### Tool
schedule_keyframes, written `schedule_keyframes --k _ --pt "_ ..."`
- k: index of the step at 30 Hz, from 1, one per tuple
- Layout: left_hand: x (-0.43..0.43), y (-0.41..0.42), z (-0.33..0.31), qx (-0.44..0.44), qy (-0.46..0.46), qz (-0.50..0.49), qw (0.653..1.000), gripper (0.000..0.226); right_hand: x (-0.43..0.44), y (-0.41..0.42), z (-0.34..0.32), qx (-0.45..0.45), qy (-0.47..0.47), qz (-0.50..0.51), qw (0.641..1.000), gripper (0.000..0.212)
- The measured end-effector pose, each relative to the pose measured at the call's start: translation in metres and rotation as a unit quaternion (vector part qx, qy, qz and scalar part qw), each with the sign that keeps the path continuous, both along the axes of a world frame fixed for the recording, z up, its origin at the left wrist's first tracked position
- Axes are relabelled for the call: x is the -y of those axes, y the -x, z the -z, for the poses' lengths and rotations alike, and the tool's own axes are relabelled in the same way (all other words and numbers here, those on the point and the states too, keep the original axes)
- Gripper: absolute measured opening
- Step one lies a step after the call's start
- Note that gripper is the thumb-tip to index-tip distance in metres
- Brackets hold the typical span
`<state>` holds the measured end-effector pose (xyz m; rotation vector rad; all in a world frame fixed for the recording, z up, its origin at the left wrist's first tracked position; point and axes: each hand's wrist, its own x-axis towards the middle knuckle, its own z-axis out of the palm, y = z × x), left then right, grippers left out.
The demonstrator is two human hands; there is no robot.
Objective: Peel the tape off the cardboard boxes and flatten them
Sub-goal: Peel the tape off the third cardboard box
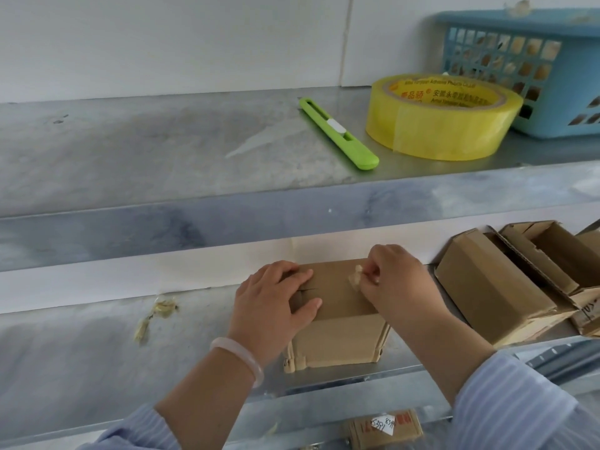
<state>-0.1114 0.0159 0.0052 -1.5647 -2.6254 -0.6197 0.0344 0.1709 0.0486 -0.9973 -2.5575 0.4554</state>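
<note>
While the left hand (272,300) lies flat, pinning the cardboard box (337,306) between both hands, right hand (394,277) pinches a crumpled tape strip (356,277). Best to pull low, slow, along the seam; hold the flap down.

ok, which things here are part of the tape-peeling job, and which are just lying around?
In use: cardboard box; left hand pressing its top; right hand pinching the tape strip; more boxes at right, waiting.

Lying about: green cutter; yellow tape roll; blue basket; tape scraps on the shelf; labelled cardboard below.
</note>
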Motion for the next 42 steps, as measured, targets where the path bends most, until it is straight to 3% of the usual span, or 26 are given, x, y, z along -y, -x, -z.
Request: schedule_keyframes --k 4,7,8,13,18,21,24,28,31,38,42 --pt "-0.004 -0.004 -0.006 -0.028 0.016 -0.006 0.999 0.062 0.012 0.004 0.009 0.028 -0.037 -0.070 0.996 0.028" --pt "-0.010 -0.012 -0.007 -0.064 0.040 -0.019 0.997 0.059 0.010 0.001 0.008 -0.012 0.053 -0.042 0.998 0.013" --pt "-0.011 -0.015 -0.007 -0.071 0.045 -0.024 0.996 0.058 0.009 0.000 0.009 -0.018 0.065 -0.030 0.997 0.019" --pt "-0.011 -0.019 0.000 -0.076 0.058 -0.042 0.995 0.060 0.005 -0.001 0.007 0.049 0.027 -0.012 0.998 0.026" --pt "-0.011 -0.018 -0.004 -0.066 0.059 -0.041 0.995 0.061 -0.005 -0.014 0.002 -0.013 0.059 0.043 0.997 0.019" --pt "-0.010 -0.017 -0.006 -0.059 0.050 -0.035 0.996 0.061 -0.013 -0.027 0.000 -0.029 0.019 0.048 0.998 0.024" --pt "-0.010 -0.018 -0.007 -0.057 0.036 -0.034 0.997 0.061 -0.012 -0.033 0.006 -0.009 -0.013 0.013 1.000 0.014" --pt "-0.013 -0.019 -0.010 -0.067 0.055 -0.021 0.996 0.058 -0.011 -0.035 0.013 -0.038 0.048 0.008 0.998 0.033" --pt "-0.021 -0.025 -0.011 -0.072 0.059 0.009 0.996 0.051 -0.012 -0.035 0.012 -0.065 0.107 0.038 0.991 0.017" --pt "-0.024 -0.030 -0.009 -0.049 0.027 0.009 0.998 0.044 -0.010 -0.027 0.014 0.005 0.075 0.054 0.996 0.021" --pt "-0.025 -0.027 -0.009 -0.048 0.013 0.010 0.999 0.044 -0.021 -0.037 0.021 -0.119 0.179 0.132 0.968 0.013"
